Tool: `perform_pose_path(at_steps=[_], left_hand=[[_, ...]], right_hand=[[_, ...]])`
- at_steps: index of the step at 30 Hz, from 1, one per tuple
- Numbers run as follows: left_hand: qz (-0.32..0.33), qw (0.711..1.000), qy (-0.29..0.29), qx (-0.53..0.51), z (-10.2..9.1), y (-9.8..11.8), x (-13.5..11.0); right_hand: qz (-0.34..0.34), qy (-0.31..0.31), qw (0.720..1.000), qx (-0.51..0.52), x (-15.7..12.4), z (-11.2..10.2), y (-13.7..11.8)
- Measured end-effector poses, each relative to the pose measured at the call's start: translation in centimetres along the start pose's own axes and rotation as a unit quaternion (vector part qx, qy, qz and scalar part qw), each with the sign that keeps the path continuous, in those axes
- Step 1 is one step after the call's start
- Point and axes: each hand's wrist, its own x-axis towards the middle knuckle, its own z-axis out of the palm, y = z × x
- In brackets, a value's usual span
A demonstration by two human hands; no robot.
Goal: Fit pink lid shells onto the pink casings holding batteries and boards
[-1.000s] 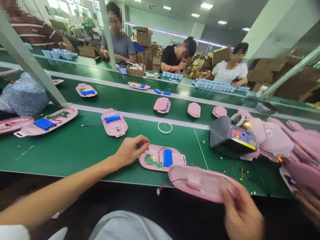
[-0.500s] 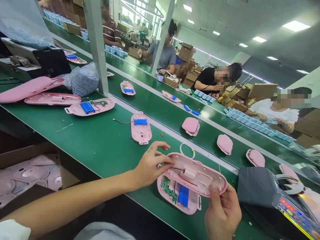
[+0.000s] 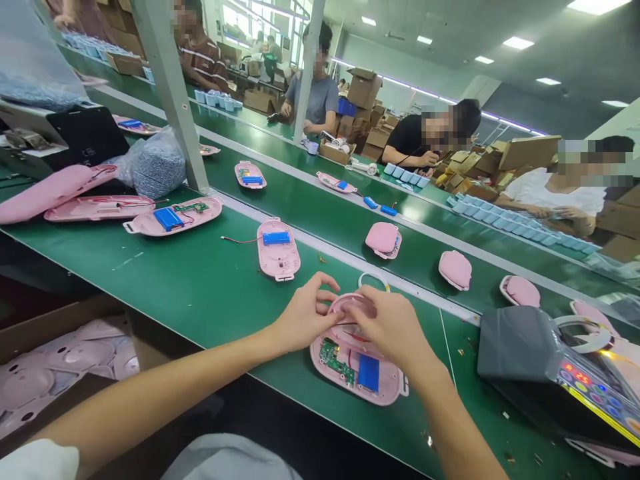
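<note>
On a green conveyor belt (image 3: 200,300) in a factory hall, the left hand (image 3: 305,313) and right hand (image 3: 390,327), fingers curled, grip a pink plastic shell (image 3: 353,307) above an open pink plastic case (image 3: 317,357) near the belt's near edge, its long axis running far to near.

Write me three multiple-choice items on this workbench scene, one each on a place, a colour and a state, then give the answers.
1. Where are the left hand and right hand?
A. On the grey machine
B. Over the pink plastic casing
C. Inside the cardboard box

2. What colour is the battery pack in that casing?
A. Blue
B. Green
C. White

3. What state is that casing's lower half in?
A. Sealed shut
B. Crushed
C. Open, with its parts showing

Answers:
1. B: both hands sit directly above the casing on the green belt.
2. A: the pack shows as a blue block.
3. C: the green circuit board and the battery pack lie exposed inside.
</note>
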Motion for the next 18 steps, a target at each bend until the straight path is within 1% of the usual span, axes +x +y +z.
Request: perform_pose_path(at_steps=[1, 2, 4, 5, 7, 9, 10, 11, 12, 13, 14, 15, 16, 17, 18], left_hand=[[-0.007, 1.000, 0.006, 0.007, -0.1, -0.1, 0.1], [-0.010, 1.000, 0.003, 0.023, -0.2, -0.2, 0.3], [-0.005, 0.997, -0.021, 0.075, -0.4, -0.4, 0.6], [0.000, 0.994, -0.033, 0.104, -0.6, -0.6, 0.7], [0.012, 0.988, -0.043, 0.148, -0.7, -0.7, 0.7], [0.020, 0.987, -0.048, 0.154, -0.6, -0.5, 0.6], [0.016, 0.987, -0.054, 0.151, -0.5, -0.4, 0.6], [0.007, 0.988, -0.060, 0.145, -0.5, -0.2, 0.6], [-0.010, 0.987, -0.068, 0.143, -0.5, 0.1, 0.8], [-0.035, 0.986, -0.070, 0.146, -0.6, 0.2, 1.0], [-0.055, 0.984, -0.070, 0.152, -0.6, 0.4, 1.2], [-0.074, 0.982, -0.069, 0.160, -0.7, 0.4, 1.5], [-0.088, 0.980, -0.063, 0.170, -0.7, 0.5, 1.7], [-0.098, 0.977, -0.052, 0.180, -0.7, 0.4, 1.8], [-0.106, 0.975, -0.038, 0.191, -0.6, 0.4, 1.8]], right_hand=[[0.008, -0.020, 0.999, 0.033, 0.5, 0.3, 0.1], [0.009, -0.020, 0.997, 0.072, 0.9, 0.6, 0.3], [-0.010, 0.008, 0.991, 0.137, 1.5, 1.2, 0.7], [-0.024, 0.017, 0.988, 0.155, 1.7, 1.3, 0.7], [-0.060, 0.015, 0.983, 0.171, 1.9, 1.2, 0.6], [-0.097, 0.015, 0.978, 0.184, 1.1, 0.5, 0.6], [-0.103, 0.031, 0.975, 0.195, 0.3, 0.0, 0.9], [-0.086, 0.071, 0.970, 0.214, -1.0, -0.4, 1.4], [-0.033, 0.143, 0.958, 0.245, -2.7, -0.8, 2.2], [0.051, 0.235, 0.929, 0.280, -4.7, -1.0, 3.2], [0.146, 0.334, 0.877, 0.314, -6.9, -1.2, 4.5], [0.245, 0.426, 0.801, 0.342, -9.3, -1.3, 6.0], [0.310, 0.481, 0.741, 0.351, -11.6, -1.4, 7.5], [0.349, 0.511, 0.702, 0.352, -13.6, -1.4, 9.1], [0.371, 0.520, 0.685, 0.352, -15.2, -1.4, 10.6]])
